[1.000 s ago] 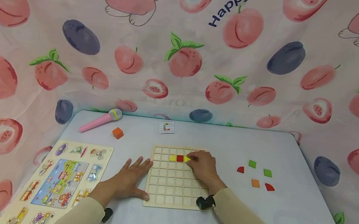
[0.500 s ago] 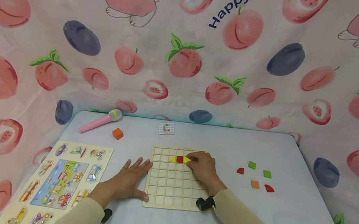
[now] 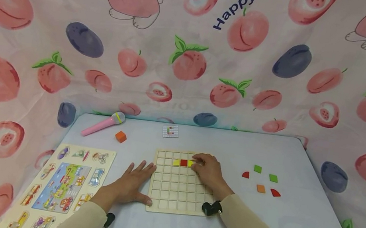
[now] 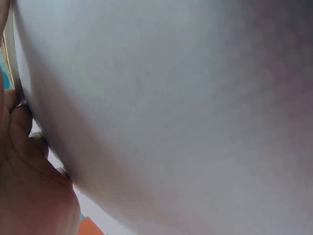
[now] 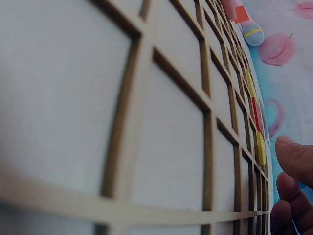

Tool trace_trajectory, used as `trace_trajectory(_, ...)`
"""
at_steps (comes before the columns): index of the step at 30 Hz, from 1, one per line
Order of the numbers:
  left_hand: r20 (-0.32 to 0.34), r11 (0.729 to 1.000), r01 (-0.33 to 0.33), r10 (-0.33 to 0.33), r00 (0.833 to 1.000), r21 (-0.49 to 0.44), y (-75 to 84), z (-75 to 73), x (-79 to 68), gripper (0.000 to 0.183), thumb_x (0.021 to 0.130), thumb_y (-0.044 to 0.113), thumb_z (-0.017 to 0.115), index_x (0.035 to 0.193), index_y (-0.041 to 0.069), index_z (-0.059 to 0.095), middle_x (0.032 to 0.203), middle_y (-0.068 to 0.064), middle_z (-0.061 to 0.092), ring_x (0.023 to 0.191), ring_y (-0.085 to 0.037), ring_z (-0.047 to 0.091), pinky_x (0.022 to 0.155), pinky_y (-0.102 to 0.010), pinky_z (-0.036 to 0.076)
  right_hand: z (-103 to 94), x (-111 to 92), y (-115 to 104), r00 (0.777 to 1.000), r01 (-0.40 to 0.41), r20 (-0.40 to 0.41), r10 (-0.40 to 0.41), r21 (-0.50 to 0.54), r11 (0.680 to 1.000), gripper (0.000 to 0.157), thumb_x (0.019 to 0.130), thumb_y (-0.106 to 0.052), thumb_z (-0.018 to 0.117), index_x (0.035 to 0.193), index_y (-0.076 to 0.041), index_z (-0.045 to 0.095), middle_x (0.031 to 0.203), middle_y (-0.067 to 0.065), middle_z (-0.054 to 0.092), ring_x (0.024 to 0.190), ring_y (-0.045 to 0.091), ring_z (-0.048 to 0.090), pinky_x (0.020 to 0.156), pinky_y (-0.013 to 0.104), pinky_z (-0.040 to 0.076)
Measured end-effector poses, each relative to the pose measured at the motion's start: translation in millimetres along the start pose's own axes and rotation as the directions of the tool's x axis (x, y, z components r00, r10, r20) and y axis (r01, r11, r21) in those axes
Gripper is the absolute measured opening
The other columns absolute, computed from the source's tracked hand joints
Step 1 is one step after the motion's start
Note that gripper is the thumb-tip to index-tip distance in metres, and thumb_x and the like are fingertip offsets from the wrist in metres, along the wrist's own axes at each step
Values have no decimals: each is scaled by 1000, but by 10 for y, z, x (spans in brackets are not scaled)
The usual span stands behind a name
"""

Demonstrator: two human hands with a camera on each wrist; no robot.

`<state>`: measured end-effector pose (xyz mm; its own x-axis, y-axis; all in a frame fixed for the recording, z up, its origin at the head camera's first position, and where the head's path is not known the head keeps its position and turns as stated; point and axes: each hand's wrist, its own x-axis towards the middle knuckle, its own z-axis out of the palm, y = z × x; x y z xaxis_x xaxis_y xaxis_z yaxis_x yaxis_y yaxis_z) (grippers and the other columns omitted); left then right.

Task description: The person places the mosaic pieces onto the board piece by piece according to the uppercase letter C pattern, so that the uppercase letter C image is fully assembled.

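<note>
A wooden grid board (image 3: pixel 170 192) lies on the table. In one of its upper rows sit a yellow tile (image 3: pixel 176 163), a red square tile (image 3: pixel 183 163) and a second yellow piece (image 3: pixel 190 163). My right hand (image 3: pixel 209 171) is over the board's upper right, thumb and fingertips just beside that second yellow piece. In the right wrist view, the yellow piece (image 5: pixel 260 148) lies in its cell with the thumb (image 5: pixel 296 159) a little apart from it; nothing shows between the fingers. My left hand (image 3: pixel 131 186) lies spread, its fingertips and thumb against the board's left edge.
Two green squares (image 3: pixel 257 169), an orange square (image 3: pixel 261 188) and two red quarter-rounds (image 3: pixel 275 193) lie to the right. A pattern card (image 3: pixel 170 131) lies behind the board. At left are a pink microphone (image 3: pixel 103 124), an orange block (image 3: pixel 121 136) and a vehicle puzzle (image 3: pixel 106 157).
My right hand's fingertips have come slightly away from the second yellow piece, which stays in its cell. My left hand has not moved.
</note>
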<state>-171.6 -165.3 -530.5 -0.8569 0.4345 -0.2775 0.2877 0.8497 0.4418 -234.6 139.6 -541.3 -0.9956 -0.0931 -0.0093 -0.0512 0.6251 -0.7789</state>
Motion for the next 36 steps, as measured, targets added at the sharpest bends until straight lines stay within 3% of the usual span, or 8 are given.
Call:
trace_trajectory(4,2,1000,0,0,1000,0,-8,8,1,124,72,63,88,169,17,26,177,-2,21,166,-29,5,135,-57,0,-48,7,-12,1000,4,12,-4,43,999,29,95,-15,78,124,-13,76,111,5,70,99,22,58,88,39,52)
trace_trajectory(10,8,1000,4,-5,1000,3,-14,0,1,125,72,64,88,169,18,25,177,-1,20,166,-29,4,134,-57,-1,-116,8,-9,1000,14,19,-16,101,995,30,97,-17,76,126,-12,75,115,7,69,104,24,60,92,42,53)
trace_trajectory(17,5,1000,1,-1,1000,4,-14,-11,10,124,73,64,87,170,19,25,177,-1,20,166,-29,4,135,-57,-1,-253,-13,24,999,-39,16,37,157,987,32,99,-18,73,131,-15,73,124,9,67,106,25,58,91,35,52)
trace_trajectory(29,8,1000,0,0,1000,-1,-12,-12,-3,124,73,62,88,170,18,25,177,-1,20,166,-29,4,135,-57,-1,-824,-80,315,998,-8,-68,17,126,992,35,99,-16,75,133,-9,71,130,17,69,114,32,60,93,36,52)
trace_trajectory(36,9,1000,-7,7,1000,-9,-3,-13,1,123,74,62,88,169,17,25,177,-1,19,166,-28,4,135,-56,-1,-1193,-163,565,995,-56,-79,64,104,993,39,101,-21,73,138,-10,67,137,18,65,118,30,57,83,25,54)
